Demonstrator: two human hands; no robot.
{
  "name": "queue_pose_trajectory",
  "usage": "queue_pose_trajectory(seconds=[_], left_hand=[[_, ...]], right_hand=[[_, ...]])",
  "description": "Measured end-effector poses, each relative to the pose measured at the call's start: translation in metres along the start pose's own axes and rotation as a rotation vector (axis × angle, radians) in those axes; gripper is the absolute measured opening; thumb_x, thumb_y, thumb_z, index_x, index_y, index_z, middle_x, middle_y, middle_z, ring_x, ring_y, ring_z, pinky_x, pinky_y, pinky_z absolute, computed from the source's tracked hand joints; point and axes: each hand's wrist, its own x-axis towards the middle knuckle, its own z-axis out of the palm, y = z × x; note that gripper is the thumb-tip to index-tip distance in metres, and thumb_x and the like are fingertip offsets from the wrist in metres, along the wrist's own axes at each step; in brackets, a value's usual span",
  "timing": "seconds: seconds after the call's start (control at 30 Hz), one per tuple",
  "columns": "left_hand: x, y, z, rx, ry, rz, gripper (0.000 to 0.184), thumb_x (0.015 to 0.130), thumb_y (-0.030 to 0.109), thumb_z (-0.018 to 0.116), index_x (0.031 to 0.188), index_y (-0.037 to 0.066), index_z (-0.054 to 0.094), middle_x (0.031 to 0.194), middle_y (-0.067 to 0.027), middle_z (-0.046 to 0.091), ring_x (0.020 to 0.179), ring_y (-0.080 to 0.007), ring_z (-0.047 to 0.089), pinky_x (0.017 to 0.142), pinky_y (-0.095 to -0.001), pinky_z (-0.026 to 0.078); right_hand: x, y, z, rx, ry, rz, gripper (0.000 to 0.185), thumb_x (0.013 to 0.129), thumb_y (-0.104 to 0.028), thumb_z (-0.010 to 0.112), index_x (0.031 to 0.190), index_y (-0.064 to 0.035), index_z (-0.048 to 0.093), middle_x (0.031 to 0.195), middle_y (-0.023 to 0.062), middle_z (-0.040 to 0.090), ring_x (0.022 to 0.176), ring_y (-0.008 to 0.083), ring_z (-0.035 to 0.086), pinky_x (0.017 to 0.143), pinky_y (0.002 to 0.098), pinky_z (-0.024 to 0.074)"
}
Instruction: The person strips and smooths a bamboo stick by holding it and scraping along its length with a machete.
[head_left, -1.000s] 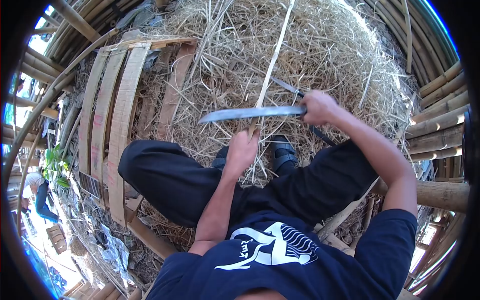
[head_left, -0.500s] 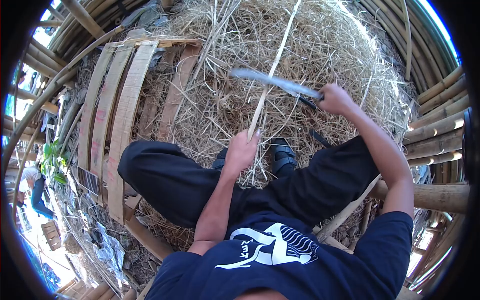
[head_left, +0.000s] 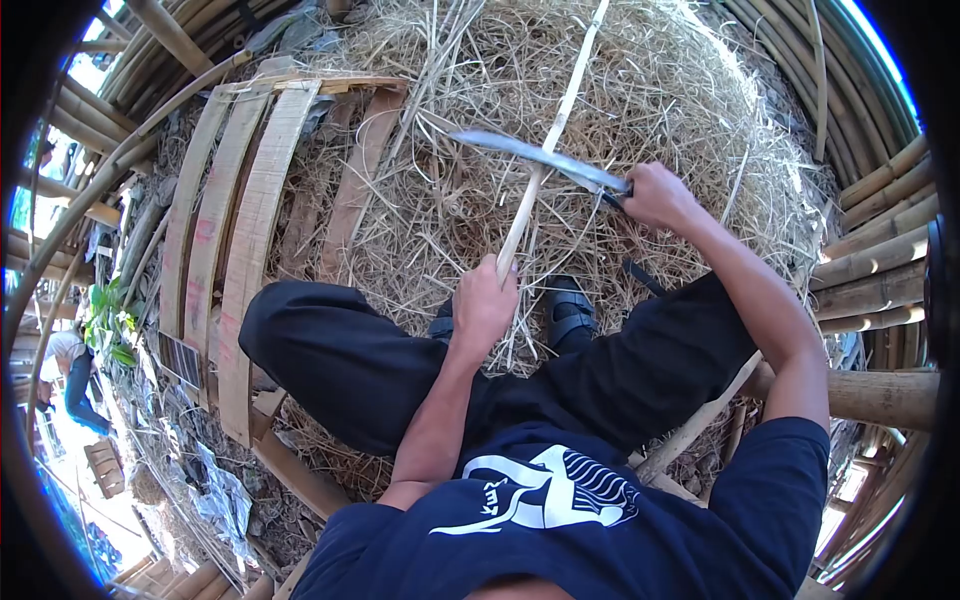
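My left hand (head_left: 486,305) is closed around the near end of a long, pale bamboo strip (head_left: 568,100), which runs away from me over the shavings. In my right hand (head_left: 660,197) is the handle of a large knife (head_left: 510,147). Its blade lies across the strip a little beyond my left hand, with the tip pointing left. Whether the edge bites into the strip I cannot tell. Below the knife, my sandalled feet (head_left: 570,312) rest among the shavings.
Dry bamboo shavings (head_left: 640,90) cover the ground ahead. A slatted wooden pallet (head_left: 262,190) stands to my left. Bamboo poles (head_left: 885,270) are stacked on the right. A black strap-like object (head_left: 642,277) lies near my right knee. Another person (head_left: 72,375) bends over at the far left.
The knife and my right hand have shifted slightly left and nearer along the strip. The blade looks less blurred. My left hand keeps its hold in about the same place.
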Motion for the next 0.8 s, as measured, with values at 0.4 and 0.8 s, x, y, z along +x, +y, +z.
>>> queue_pose_trajectory(seconds=[0.4, 0.8], left_hand=[[0.005, 0.01, 0.007, 0.083, 0.041, 0.033, 0.029, 0.091, 0.024, 0.056, 0.091, -0.004, 0.061, 0.077, -0.0289, 0.064, 0.078, -0.0465, 0.063, 0.072, -0.0537, 0.048], [-0.011, 0.003, -0.009, 0.102, 0.027, 0.031, 0.028, 0.092, 0.026, 0.056, 0.087, -0.002, 0.057, 0.074, -0.0273, 0.063, 0.073, -0.046, 0.063, 0.067, -0.0533, 0.05]], right_hand=[[-0.012, -0.012, 0.012, -0.156, -0.205, -0.215, 0.02, 0.058, -0.015, 0.061, 0.072, -0.0018, 0.069, 0.072, 0.0209, 0.066, 0.072, 0.0369, 0.066, 0.072, 0.0436, 0.0545], [0.017, 0.021, -0.019, -0.081, -0.173, 0.224, 0.022, 0.073, -0.019, 0.061, 0.082, 0.0001, 0.068, 0.084, 0.0198, 0.068, 0.079, 0.0339, 0.067, 0.075, 0.0424, 0.0537]])
